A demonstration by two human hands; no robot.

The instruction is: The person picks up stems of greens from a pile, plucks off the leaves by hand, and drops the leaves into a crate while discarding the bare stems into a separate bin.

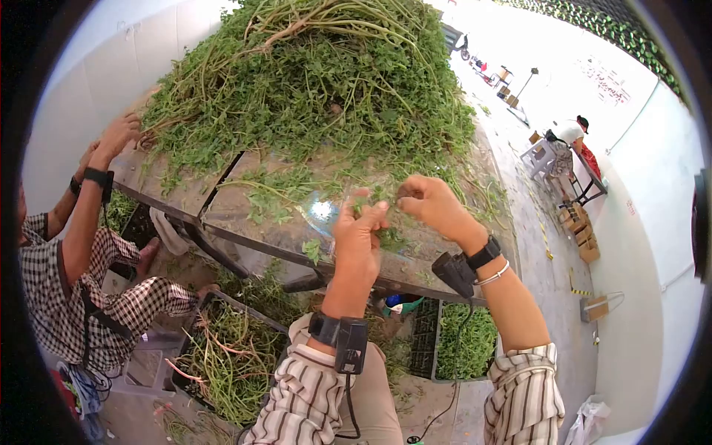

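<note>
My left hand is over the near edge of the table, its fingers closed round leafy green sprigs that hang out on the right side. Just to the right, my right hand is pinched, thumb against fingers; what it holds, if anything, is too small to make out. Beyond both hands rises a big heap of leafy green stems. Loose sprigs lie on the tabletop to the left of my left hand.
A co-worker's hands are at the heap's left edge. Below the table stand a crate of bare stems and a crate of green leaves. Cables hang from both my wrist devices. Another person sits far right near cardboard boxes.
</note>
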